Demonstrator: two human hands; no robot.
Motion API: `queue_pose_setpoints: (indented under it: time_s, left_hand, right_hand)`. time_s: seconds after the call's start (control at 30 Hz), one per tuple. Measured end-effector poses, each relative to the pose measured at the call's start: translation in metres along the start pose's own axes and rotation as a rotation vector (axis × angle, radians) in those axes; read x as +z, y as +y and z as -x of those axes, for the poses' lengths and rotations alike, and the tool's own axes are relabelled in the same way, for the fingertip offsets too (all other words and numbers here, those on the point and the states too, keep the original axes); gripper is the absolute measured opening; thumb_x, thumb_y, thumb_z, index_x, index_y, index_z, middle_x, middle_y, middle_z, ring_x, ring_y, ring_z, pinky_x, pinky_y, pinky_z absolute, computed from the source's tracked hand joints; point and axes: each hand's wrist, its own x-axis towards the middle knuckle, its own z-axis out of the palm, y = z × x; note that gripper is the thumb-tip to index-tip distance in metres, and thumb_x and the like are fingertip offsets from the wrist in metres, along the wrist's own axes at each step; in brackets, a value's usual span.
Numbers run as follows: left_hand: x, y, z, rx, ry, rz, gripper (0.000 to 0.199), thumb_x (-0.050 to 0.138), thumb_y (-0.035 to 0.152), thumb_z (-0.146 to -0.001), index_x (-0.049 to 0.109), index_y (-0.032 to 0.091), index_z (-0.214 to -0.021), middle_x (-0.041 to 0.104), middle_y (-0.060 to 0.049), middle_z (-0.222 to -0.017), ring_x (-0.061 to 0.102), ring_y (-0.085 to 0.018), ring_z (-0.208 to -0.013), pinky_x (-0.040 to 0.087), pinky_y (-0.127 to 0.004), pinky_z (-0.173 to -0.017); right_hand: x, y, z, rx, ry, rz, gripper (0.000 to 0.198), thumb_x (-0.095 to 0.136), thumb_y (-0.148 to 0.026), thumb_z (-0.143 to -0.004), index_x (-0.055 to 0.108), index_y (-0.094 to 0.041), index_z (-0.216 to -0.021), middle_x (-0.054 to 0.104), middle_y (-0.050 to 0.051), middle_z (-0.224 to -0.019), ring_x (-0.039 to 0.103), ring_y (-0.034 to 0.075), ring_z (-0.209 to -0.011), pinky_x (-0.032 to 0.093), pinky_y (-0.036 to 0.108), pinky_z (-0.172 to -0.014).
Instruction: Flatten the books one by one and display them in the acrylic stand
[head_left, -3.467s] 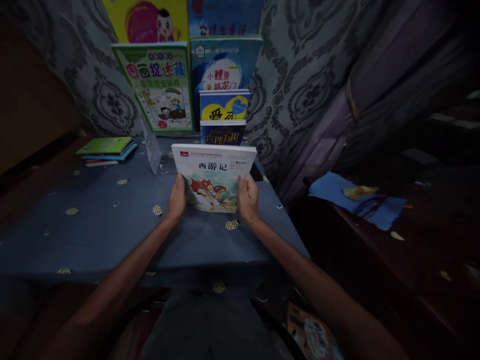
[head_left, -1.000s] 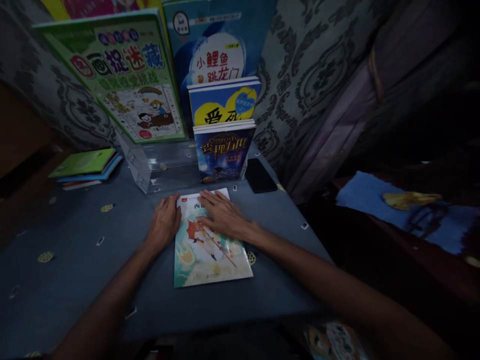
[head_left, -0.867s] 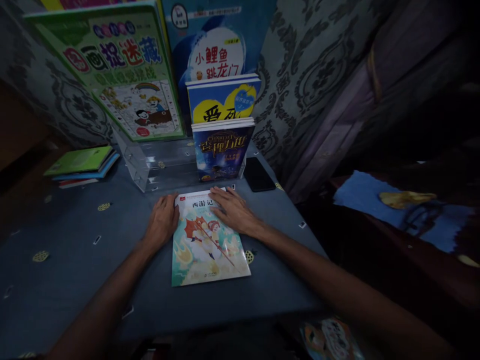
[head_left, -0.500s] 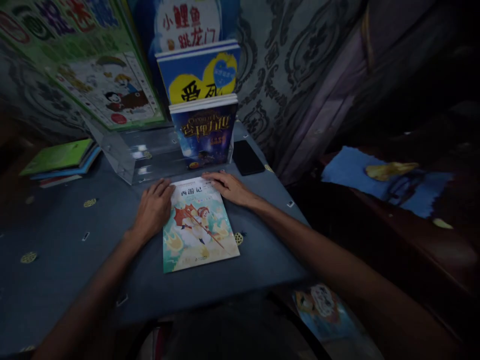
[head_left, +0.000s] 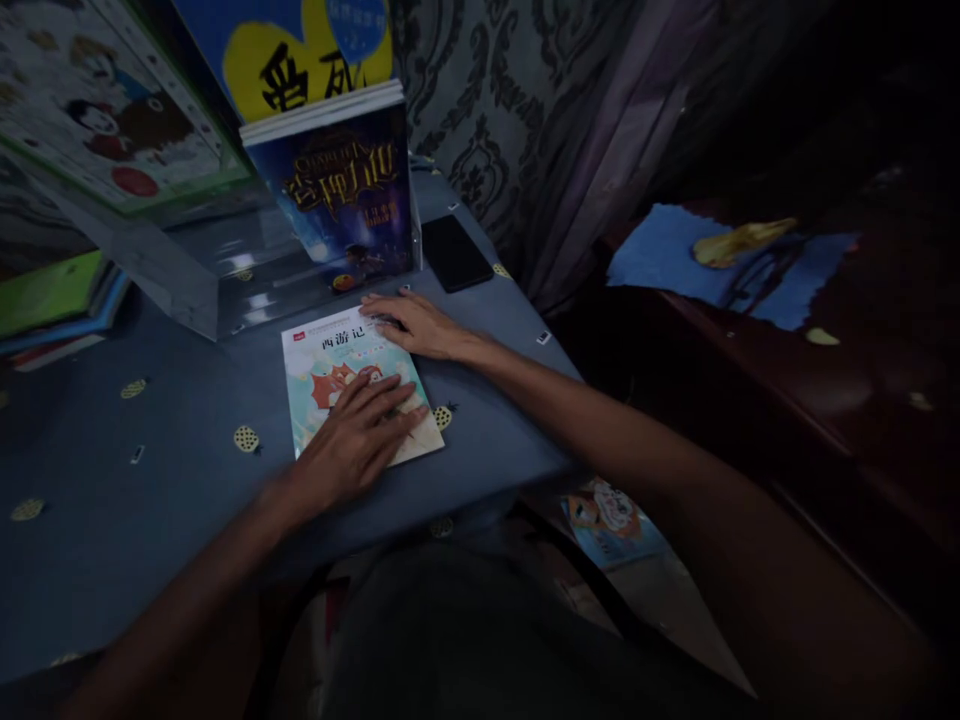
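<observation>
A closed book [head_left: 300, 365] with a pale, illustrated cover lies flat on the cloth-covered table. Across the lower half of its cover rests my left hand [head_left: 360, 430], fingers stretched out and slightly apart, hiding much of the picture. My right hand [head_left: 418, 325] lies over the book's top right corner, its fingers extended along the upper edge. Neither hand grips the book. Just beyond it, dark blue books [head_left: 341, 195] stand upright in a clear acrylic holder [head_left: 202, 300].
A black phone [head_left: 456, 254] lies right of the holder. At the left is a stack of thin books [head_left: 56, 295]. Blue paper with a yellow object [head_left: 739, 245] sits on a dark red surface at the right. Another book [head_left: 611, 520] lies below the table edge.
My left hand has moved from the book's upper left edge down onto the lower cover. My right hand stays at the top right corner. The view has shifted downward and right.
</observation>
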Motion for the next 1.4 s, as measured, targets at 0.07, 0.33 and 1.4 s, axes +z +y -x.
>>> queue_pose_setpoints:
  time_s: [0.07,0.33,1.4]
  left_hand:
    - [-0.001,0.012,0.007,0.021,-0.024,0.028,0.042,0.045,0.020,-0.100,0.058,0.031,-0.139,0.056,-0.006,-0.147,0.043,-0.026,-0.144,0.031,-0.059,-0.120]
    - [0.001,0.017,0.013,0.067,-0.051,-0.016,0.049,0.051,0.017,-0.097,0.053,0.032,-0.143,0.052,-0.007,-0.150,0.041,-0.028,-0.144,0.030,-0.061,-0.120]
    - [0.012,0.023,0.019,0.089,0.091,-0.180,0.032,0.044,0.019,-0.102,0.055,0.018,-0.131,0.065,-0.011,-0.131,0.055,-0.024,-0.129,0.041,-0.052,-0.114]
  right_hand:
    - [0.001,-0.001,0.000,0.001,0.008,0.002,0.044,0.045,-0.021,-0.099,0.052,-0.019,-0.142,0.049,0.009,-0.155,0.041,0.025,-0.146,0.020,0.058,-0.122]
    - [0.002,-0.004,0.000,0.014,0.011,0.024,0.043,0.045,-0.022,-0.100,0.052,-0.016,-0.142,0.048,0.012,-0.155,0.039,0.026,-0.147,0.019,0.058,-0.123]
    - [0.026,-0.057,0.059,0.048,0.064,0.291,0.047,0.041,-0.024,-0.100,0.050,-0.012,-0.145,0.044,0.018,-0.156,0.036,0.028,-0.149,0.027,0.057,-0.121]
